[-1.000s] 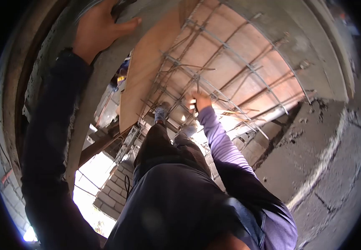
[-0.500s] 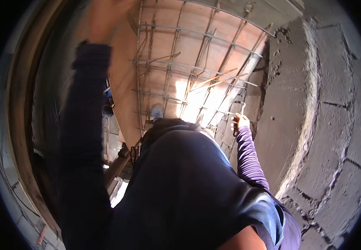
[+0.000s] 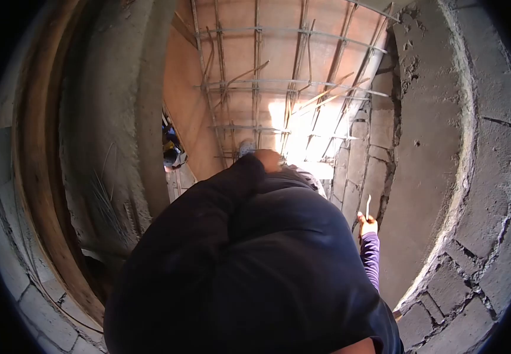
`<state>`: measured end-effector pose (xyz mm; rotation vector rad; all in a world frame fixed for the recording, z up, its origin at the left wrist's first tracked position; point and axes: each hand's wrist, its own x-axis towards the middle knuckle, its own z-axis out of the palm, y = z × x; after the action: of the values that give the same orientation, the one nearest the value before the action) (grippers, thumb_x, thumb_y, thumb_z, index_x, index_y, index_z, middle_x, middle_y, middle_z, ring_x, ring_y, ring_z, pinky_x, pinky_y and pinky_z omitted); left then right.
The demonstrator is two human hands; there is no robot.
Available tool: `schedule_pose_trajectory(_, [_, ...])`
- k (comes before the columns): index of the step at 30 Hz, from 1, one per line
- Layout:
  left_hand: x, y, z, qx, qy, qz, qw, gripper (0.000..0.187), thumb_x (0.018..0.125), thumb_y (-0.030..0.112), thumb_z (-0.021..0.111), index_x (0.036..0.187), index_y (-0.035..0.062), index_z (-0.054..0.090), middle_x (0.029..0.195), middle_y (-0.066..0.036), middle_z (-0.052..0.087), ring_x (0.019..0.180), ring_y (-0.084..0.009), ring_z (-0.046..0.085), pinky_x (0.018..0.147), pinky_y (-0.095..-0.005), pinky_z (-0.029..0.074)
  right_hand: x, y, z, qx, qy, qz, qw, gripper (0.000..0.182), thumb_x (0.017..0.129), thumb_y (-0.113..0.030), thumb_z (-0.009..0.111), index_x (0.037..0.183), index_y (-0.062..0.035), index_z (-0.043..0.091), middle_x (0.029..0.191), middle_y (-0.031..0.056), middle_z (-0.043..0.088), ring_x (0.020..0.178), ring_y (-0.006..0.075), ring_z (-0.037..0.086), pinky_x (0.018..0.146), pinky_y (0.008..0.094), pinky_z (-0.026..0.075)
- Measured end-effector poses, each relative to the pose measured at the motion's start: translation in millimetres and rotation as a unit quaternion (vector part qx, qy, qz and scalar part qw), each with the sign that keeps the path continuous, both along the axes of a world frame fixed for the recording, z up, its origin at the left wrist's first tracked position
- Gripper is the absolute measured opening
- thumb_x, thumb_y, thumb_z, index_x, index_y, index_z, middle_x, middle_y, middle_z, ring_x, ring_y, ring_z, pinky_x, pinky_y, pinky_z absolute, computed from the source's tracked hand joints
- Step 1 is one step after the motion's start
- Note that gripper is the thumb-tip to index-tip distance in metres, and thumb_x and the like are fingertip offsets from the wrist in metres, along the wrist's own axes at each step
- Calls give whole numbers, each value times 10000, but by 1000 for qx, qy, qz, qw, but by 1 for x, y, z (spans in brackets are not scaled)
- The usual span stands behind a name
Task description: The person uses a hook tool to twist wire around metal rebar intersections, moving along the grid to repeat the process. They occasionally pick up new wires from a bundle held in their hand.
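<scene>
My right hand (image 3: 368, 225) is closed around a rebar tying hook (image 3: 369, 206), whose thin pale shaft points up and bends at the tip. It is low on the right, beside the rough mortar wall. My left hand (image 3: 269, 160) lies across the front of my body at waist height, blurred, its fingers not clear. Beyond it stands a grid of steel reinforcing bars (image 3: 257, 82) against a reddish-brown panel (image 3: 279, 53). Several loose bar ends and thin rods jut out from the grid.
A plastered block wall (image 3: 426, 141) rises on the right. On the left are a concrete face (image 3: 105, 88), a bundle of thin wires (image 3: 105, 197) and a long wooden board (image 3: 40, 147). Dark and yellow items (image 3: 172, 150) show through a gap. Bright sunlight hits the lower grid.
My left hand has come down from the upper left to my waist. My right hand, still holding the hook, has moved lower and slightly right in view. The view has shifted too.
</scene>
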<state>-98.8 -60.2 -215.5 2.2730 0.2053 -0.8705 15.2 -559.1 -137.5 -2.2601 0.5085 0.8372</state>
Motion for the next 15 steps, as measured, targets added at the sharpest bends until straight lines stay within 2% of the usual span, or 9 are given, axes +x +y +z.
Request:
schedule_pose_trajectory(3, [-50, 38, -41, -26, 37, -17, 999, 486, 794, 444, 671, 1015, 16, 726, 1011, -233, 706, 976, -401, 673, 835, -475, 529, -55, -92, -45, -79, 38, -81, 993, 276, 835, -285, 792, 776, -42, 673, 621, 18, 582, 537, 139, 513, 523, 311, 424])
schedule_pose_trajectory(5, [-62, 62, -50, 2, 42, 31, 999, 493, 801, 441, 677, 1030, 6, 717, 1021, -240, 701, 986, -401, 669, 845, -471, 525, -78, -70, -4, -142, 132, -108, 975, 279, 824, -303, 770, 846, -37, 687, 579, 59, 540, 440, 209, 513, 418, 391, 451])
schedule_pose_trajectory(8, [-62, 96, -53, -17, 11, 121, 992, 620, 848, 526, 642, 1151, -14, 674, 1135, -267, 669, 1086, -413, 633, 938, -481, 493, -105, -101, -17, -137, 170, 42, 975, 248, 792, -234, 756, 974, -66, 741, 683, 94, 652, 517, 251, 612, 487, 415, 517])
schedule_pose_trajectory(10, [-47, 110, -52, 19, 7, 157, 987, 623, 860, 513, 635, 1191, -15, 653, 1170, -277, 651, 1114, -414, 620, 956, -479, 480, -113, -155, -82, -178, 176, 183, 951, 312, 761, -236, 766, 1043, -104, 768, 835, 115, 738, 653, 257, 693, 600, 402, 561])
schedule_pose_trajectory(11, [-41, 114, -55, 59, -1, 202, 978, 628, 873, 500, 627, 1231, -15, 633, 1206, -288, 633, 1143, -415, 606, 974, -477, 468, -105, -101, -40, -158, 156, 72, 973, 309, 741, -258, 785, 1008, -102, 775, 827, 113, 737, 702, 233, 700, 665, 383, 566])
schedule_pose_trajectory(12, [-33, 117, -52, 57, -3, 191, 980, 628, 873, 500, 627, 1231, -15, 633, 1206, -288, 633, 1143, -415, 606, 974, -477, 468, -94, -58, -20, -182, 149, 60, 970, 245, 836, -298, 744, 934, -76, 771, 754, 83, 722, 555, 191, 626, 494, 355, 485])
schedule_pose_trajectory(13, [-25, 119, -44, 50, -20, 219, 974, 627, 895, 496, 604, 1255, -17, 618, 1220, -288, 627, 1156, -418, 597, 983, -469, 463, -83, -62, -39, -150, 152, 35, 976, 273, 757, -259, 777, 961, -76, 775, 821, 73, 739, 741, 188, 690, 702, 355, 554])
schedule_pose_trajectory(14, [-20, 120, -39, 42, -38, 249, 967, 626, 917, 492, 581, 1279, -19, 603, 1234, -288, 621, 1170, -420, 589, 992, -462, 457, -67, -23, -14, -134, 154, 45, 978, 188, 787, -238, 758, 892, -83, 765, 822, 49, 740, 784, 162, 684, 747, 323, 534])
schedule_pose_trajectory(15, [-15, 118, -34, 40, -42, 242, 968, 626, 917, 492, 581, 1279, -19, 603, 1234, -288, 621, 1170, -420, 589, 992, -462, 457, -53, -25, -39, -137, 147, 173, 964, 108, 828, -179, 712, 893, -100, 745, 841, 26, 744, 818, 151, 679, 797, 304, 517])
